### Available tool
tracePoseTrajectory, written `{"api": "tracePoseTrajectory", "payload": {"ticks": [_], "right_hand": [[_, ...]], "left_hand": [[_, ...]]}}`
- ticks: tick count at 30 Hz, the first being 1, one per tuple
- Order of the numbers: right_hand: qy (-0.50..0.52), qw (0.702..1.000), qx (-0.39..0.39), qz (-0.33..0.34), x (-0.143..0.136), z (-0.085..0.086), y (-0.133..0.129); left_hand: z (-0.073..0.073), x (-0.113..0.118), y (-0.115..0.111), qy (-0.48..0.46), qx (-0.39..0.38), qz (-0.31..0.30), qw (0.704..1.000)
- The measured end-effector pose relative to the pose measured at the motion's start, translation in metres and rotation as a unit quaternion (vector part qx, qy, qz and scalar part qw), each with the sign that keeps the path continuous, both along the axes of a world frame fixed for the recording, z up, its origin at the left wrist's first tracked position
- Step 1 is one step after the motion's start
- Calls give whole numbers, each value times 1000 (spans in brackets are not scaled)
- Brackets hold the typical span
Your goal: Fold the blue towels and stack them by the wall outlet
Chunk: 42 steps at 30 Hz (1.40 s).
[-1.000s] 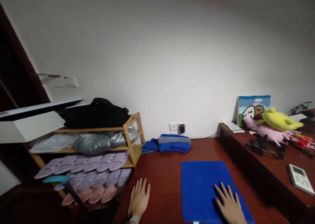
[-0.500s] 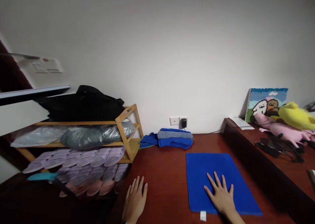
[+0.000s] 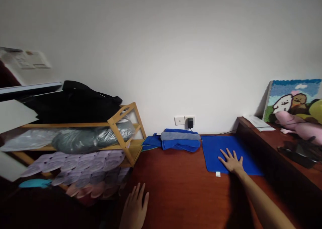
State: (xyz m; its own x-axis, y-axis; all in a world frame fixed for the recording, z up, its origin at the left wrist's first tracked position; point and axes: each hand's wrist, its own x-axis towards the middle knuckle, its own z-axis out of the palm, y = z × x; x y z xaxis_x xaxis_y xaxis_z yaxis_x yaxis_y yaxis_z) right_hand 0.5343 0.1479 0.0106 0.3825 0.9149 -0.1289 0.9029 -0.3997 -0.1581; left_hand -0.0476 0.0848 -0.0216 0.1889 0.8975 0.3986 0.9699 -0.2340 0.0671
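Observation:
A blue cloth (image 3: 216,155) with a small white tag lies flat on the reddish-brown table (image 3: 173,185), its far edge close to the wall. My right hand (image 3: 232,162) rests on this cloth, palm down with the fingers spread. Near the table's left front, my left hand (image 3: 134,205) lies flat on the wood with its fingers stretched out and nothing in it. A folded pile of blue and grey cloths (image 3: 179,140) sits against the wall, left of the flat cloth.
To the left stands a wooden rack (image 3: 128,151) with a black bag (image 3: 75,103), plastic-wrapped bundles and rows of slippers (image 3: 83,162). A raised ledge on the right holds a dog picture (image 3: 289,98) and a pink plush toy (image 3: 299,125). A black plug (image 3: 190,123) sits in the wall socket.
The flat blue cloth has slid away from me toward the wall, under my right hand. My right arm now reaches farther forward. My left hand stays on the table; the view has shifted slightly.

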Motion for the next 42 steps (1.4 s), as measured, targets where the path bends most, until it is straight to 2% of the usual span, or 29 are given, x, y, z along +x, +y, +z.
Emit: {"api": "tracePoseTrajectory", "payload": {"ticks": [7,15,18,21,23,25,29,32,35,37,42], "right_hand": [[-17,1000,-13,15,26,-9,25],[-35,999,-19,35,43,-22,30],[-63,996,31,50,34,-19,32],[-91,977,121,149,-7,-3,36],[-80,956,137,248,-55,17,40],[-59,940,128,311,-112,41,46],[-60,924,104,362,-219,76,66],[-69,922,97,369,-276,82,80],[-79,926,96,357,-312,74,88],[-86,930,96,344,-325,68,88],[-99,934,103,327,-326,59,83]], "left_hand": [[3,5,-6,-22,0,36,999],[17,15,-18,-25,-17,62,998],[21,17,-22,-23,-27,70,997],[23,19,-24,-26,-32,72,997],[24,19,-25,-31,-30,74,996],[25,19,-25,-37,-27,76,996],[27,20,-26,-38,-28,76,996],[26,20,-26,-33,-26,78,996],[25,20,-27,-32,-16,82,996],[24,20,-28,-32,-14,86,996],[21,19,-29,-43,-10,83,996]]}}
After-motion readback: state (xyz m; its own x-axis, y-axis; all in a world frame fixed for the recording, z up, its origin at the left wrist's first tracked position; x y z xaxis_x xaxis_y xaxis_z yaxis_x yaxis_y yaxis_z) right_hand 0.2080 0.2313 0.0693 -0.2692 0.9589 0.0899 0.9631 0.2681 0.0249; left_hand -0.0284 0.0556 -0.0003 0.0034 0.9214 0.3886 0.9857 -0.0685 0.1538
